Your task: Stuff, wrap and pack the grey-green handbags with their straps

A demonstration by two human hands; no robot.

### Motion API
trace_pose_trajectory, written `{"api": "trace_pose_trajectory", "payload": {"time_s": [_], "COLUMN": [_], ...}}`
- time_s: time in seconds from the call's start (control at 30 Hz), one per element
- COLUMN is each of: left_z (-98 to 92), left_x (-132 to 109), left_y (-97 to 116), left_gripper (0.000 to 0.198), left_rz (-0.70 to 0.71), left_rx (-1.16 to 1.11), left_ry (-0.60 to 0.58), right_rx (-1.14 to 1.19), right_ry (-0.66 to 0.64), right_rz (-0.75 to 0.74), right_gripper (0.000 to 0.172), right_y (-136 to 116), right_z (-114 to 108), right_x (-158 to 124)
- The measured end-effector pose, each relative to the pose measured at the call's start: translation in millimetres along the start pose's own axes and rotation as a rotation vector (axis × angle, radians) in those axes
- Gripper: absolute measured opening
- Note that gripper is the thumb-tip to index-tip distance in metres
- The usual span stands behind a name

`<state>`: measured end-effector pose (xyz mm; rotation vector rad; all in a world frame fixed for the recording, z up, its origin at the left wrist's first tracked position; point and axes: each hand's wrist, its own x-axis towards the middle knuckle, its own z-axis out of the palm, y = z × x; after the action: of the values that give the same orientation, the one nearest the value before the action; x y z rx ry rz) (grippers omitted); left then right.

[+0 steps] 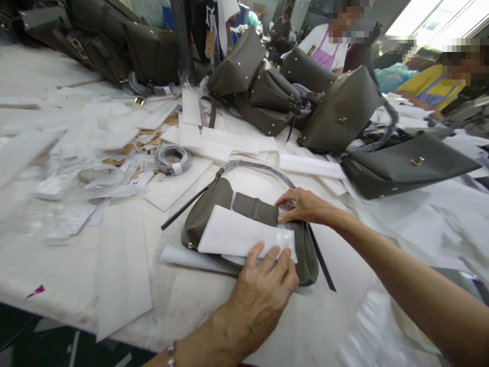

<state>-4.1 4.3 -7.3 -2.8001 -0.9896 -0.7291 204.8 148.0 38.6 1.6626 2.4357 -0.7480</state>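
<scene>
A taupe leather handbag (305,260) lies flat on the white table, with a plastic-wrapped handle (255,171) arching behind it. A white foam sheet (240,232) lies across its front, partly under a leather tab (254,209). A strip of clear tape (284,239) shows near the sheet's right end. My left hand (262,298) rests on the sheet's lower edge, fingers spread beside the tape. At the tab's right end sits my right hand (305,206), thumb and fingers around the upper edge; any grip there is unclear. A black strap (323,257) runs down the bag's right side.
Several olive-grey handbags (405,165) are heaped at the back and right. A plastic-wrapped grey cord coil (172,159) lies to the left among loose foam sheets (122,270) and wrappers. Two aproned co-workers (324,48) stand beyond the table. Its near edge runs along the bottom left.
</scene>
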Motion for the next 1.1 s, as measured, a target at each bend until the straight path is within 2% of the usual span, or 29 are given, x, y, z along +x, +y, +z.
{"api": "trace_pose_trajectory", "payload": {"time_s": [0.1,0.2,0.27,0.4,0.43,0.53,0.6,0.7,0.83,0.9,1.0,1.1], "left_z": [0.6,1.5,1.2,-0.2,0.0,1.6,2.0,0.7,2.0,4.3,5.9,5.9], "left_x": [0,-1,0,1,1,0,0,0,1,1,-1,1], "left_y": [-1,-1,-1,-1,-1,-1,0,0,-1,-1,0,-3], "left_gripper": [0.031,0.031,0.031,0.031,0.03,0.029,0.029,0.028,0.028,0.029,0.029,0.029], "left_rz": [0.008,0.009,0.011,0.007,0.005,0.004,0.006,-0.003,-0.015,-0.017,-0.022,-0.015], "left_rx": [0.008,0.018,0.022,0.016,0.015,0.006,-0.006,-0.02,-0.036,-0.053,-0.078,-0.071], "left_ry": [-0.001,0.005,0.015,0.016,0.015,0.026,0.032,0.015,0.007,0.027,0.071,0.095], "right_rx": [0.047,0.09,0.15,0.272,0.263,0.204,0.201,0.244,0.317,0.299,0.277,0.288], "right_ry": [-0.037,0.166,0.283,0.138,0.148,0.383,0.522,0.617,0.642,0.686,0.848,1.04], "right_rz": [0.069,0.182,0.201,0.104,0.092,0.14,0.211,0.272,0.15,0.176,0.39,0.683], "right_gripper": [0.043,0.035,0.031,0.021,0.019,0.015,0.022,0.035,0.033,0.032,0.039,0.052], "right_y": [12,17,12,-8,-11,-11,-7,-9,-30,-35,-20,17], "right_z": [-14,-26,-25,-7,-4,-2,-6,-12,-9,-8,-11,-10], "right_x": [11,5,-4,-17,-17,-14,-15,-31,-77,-111,-176,-258]}}
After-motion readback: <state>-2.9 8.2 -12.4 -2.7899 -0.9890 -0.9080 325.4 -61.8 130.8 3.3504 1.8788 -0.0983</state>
